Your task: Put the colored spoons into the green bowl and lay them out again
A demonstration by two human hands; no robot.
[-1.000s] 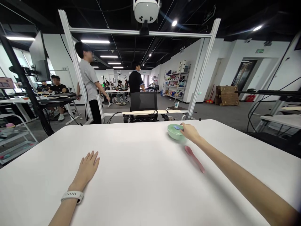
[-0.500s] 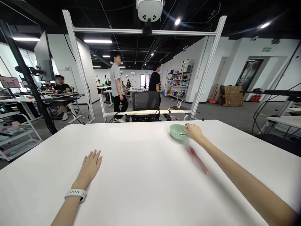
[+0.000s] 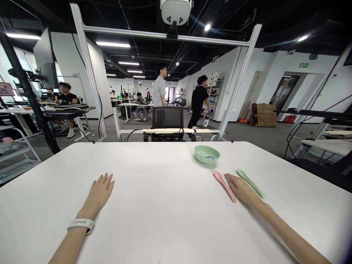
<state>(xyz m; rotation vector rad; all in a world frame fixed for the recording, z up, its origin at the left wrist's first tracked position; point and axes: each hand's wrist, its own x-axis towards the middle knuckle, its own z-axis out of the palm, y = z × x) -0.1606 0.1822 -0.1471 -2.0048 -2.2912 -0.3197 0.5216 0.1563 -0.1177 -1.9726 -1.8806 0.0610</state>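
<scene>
Pink spoon (image 3: 226, 187): we see it lying on the white surface (image 3: 154, 205), between the middle and the right edge; its bowl end points to the far edge and its handle slants back toward the near right.
Green spoon (image 3: 250, 182): it lies nearer the right edge, slanting much the same way, its bowl end also toward the far edge.
Right hand (image 3: 239, 187): we have it between these two spoons, back of the hand up, fingertips just beside the pink spoon; we cannot tell whether they touch it.
Right grip: fingers loosely extended and close together, with nothing seen in their hold.
Green bowl (image 3: 200, 151): it stands upright near the far edge, toward the far right corner, beyond the pink spoon and apart from our fingers.
Blue spoon (image 3: 211, 157): it sits inside the green bowl, one end toward the rim on the side of the right edge.
Left hand (image 3: 99, 190): we rest it palm down toward the left edge, well apart from bowl and spoons.
Left grip: fingers slightly spread, holding nothing.
Wristband (image 3: 81, 224): white, around our left wrist.
Metal frame (image 3: 123, 32): it rises past the far edge.
Mesh chair (image 3: 167, 117): it stands beyond the far edge.
People: we see one in a grey shirt (image 3: 158, 91) behind the chair, another in black (image 3: 198, 99) farther right.
</scene>
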